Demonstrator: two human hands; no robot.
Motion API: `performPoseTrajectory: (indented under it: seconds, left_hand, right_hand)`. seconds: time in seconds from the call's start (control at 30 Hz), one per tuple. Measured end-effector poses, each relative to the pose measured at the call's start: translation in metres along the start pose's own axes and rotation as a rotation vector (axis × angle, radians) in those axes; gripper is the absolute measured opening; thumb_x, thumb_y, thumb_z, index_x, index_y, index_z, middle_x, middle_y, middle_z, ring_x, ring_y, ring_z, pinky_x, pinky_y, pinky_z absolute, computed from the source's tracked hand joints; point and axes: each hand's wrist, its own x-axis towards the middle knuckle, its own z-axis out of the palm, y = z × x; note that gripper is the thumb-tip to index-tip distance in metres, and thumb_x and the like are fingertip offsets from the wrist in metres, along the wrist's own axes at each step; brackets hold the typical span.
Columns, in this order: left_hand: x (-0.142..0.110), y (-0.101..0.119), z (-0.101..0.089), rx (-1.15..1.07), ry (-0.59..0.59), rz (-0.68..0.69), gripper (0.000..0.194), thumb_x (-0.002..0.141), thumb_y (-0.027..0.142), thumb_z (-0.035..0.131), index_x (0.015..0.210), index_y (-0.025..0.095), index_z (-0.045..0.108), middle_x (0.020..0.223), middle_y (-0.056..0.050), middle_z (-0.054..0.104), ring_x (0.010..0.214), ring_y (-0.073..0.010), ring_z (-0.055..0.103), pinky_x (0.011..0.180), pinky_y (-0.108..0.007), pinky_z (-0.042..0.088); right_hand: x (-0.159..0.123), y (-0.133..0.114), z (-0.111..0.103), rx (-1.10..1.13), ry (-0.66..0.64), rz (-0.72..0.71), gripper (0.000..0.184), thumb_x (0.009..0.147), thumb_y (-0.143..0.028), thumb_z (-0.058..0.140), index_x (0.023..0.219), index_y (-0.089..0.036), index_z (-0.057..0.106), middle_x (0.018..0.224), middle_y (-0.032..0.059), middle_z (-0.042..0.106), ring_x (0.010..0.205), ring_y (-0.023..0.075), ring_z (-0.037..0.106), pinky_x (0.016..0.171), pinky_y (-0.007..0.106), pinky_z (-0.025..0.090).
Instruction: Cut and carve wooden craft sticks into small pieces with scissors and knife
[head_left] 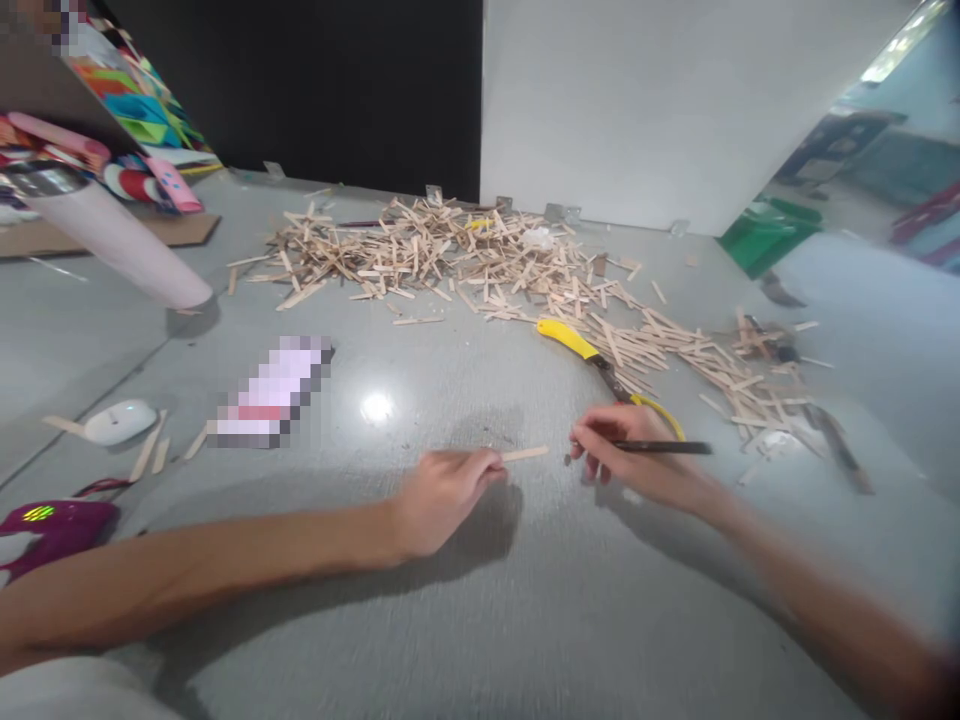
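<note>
My left hand (448, 500) pinches one end of a small flat wooden stick (526, 454), the kind an ice-cream stick is made of. Its free end points right, a little above the grey table. To the right, my right hand (619, 450) is closed around a dark, slim pen (669, 447), held with its rear end pointing right. The pen's tip is near the fingers, apart from the stick. Just behind my right hand lies a yellow-handled cutting tool (566, 338), spread apart and partly hidden by the hand; whether it is pliers or snips I cannot tell.
A wide heap of wooden sticks (420, 245) spreads along the back and right. On the left are a phone (274, 390), a white mouse-shaped object (120, 422), a pale tumbler (124, 240) and a purple glue gun-like object (56, 535). A green bin (772, 235) stands at right.
</note>
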Motion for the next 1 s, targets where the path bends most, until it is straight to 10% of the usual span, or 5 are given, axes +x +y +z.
performPoseTrajectory:
  seconds: [0.2,0.57,0.8,1.0]
  left_hand:
    - [0.003,0.01,0.006,0.313,0.031,0.383,0.031,0.107,0.003,0.042,0.128,0.005,0.065,0.119,-0.017,0.082,0.105,-0.0308,0.08,0.091,-0.044,0.065]
    - [-0.004,0.014,0.007,0.412,0.022,0.435,0.027,0.103,0.008,0.061,0.127,-0.001,0.069,0.117,-0.024,0.082,0.116,-0.0339,0.079,0.111,-0.053,0.062]
    - [-0.005,0.024,-0.003,0.288,0.081,0.486,0.014,0.103,0.015,0.067,0.113,0.008,0.075,0.076,-0.003,0.071,0.071,-0.0193,0.069,0.096,-0.043,0.068]
    - [-0.002,0.016,0.003,0.35,0.001,0.427,0.016,0.103,0.008,0.065,0.116,0.005,0.073,0.117,-0.02,0.081,0.116,-0.0314,0.078,0.111,-0.049,0.064]
  right_hand:
    - [0.036,-0.008,0.013,0.163,-0.258,0.01,0.032,0.098,-0.048,0.078,0.092,-0.018,0.072,0.076,0.0042,0.08,0.059,0.0139,0.072,0.052,0.022,0.057]
    - [0.042,0.01,0.046,0.287,-0.187,0.099,0.046,0.092,-0.056,0.085,0.076,-0.021,0.061,0.059,-0.0031,0.066,0.048,0.0118,0.063,0.042,0.02,0.049]
    - [0.038,-0.001,0.031,0.159,-0.041,0.013,0.043,0.096,-0.053,0.083,0.075,-0.022,0.062,0.057,-0.0033,0.065,0.048,0.0105,0.055,0.044,0.022,0.04]
    - [0.04,0.006,0.037,0.177,-0.111,0.049,0.043,0.097,-0.054,0.081,0.076,-0.022,0.061,0.058,-0.0034,0.065,0.049,0.0118,0.057,0.046,0.023,0.044]
